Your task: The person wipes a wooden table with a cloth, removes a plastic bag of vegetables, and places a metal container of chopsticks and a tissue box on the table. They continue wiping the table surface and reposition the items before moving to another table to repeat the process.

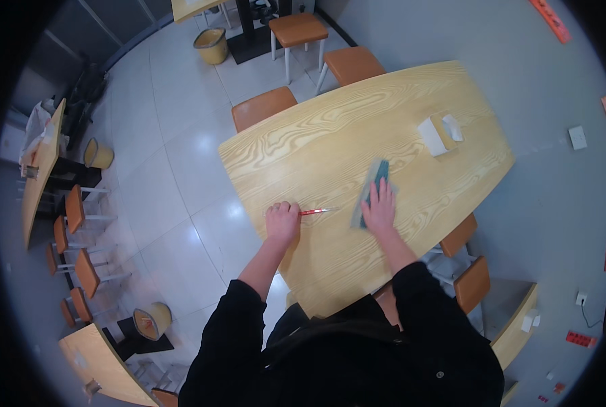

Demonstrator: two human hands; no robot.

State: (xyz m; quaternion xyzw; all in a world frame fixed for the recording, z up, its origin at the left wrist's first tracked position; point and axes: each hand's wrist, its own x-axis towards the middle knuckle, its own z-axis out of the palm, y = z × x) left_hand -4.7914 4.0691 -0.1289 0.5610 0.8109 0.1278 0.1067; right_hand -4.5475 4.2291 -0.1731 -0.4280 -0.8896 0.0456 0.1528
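Observation:
My left hand [283, 220] is closed around one end of a slim red tool [312, 211] near the table's left edge. Its thin, pale tip points right; whether it is a knife or a pen is too small to tell. My right hand [381, 207] lies flat with fingers stretched out on a teal, flat item in a clear plastic sleeve [382, 169]. This packet rests slantwise on the wooden table [330, 254]. Part of it is hidden under my palm.
A tissue box [433, 138] with a tissue sticking out stands toward the table's far right. Brown stools [265, 108] are tucked along the far side, others [471, 283] at the right. A grey wall borders the right; bins [152, 320] and more tables are at the left.

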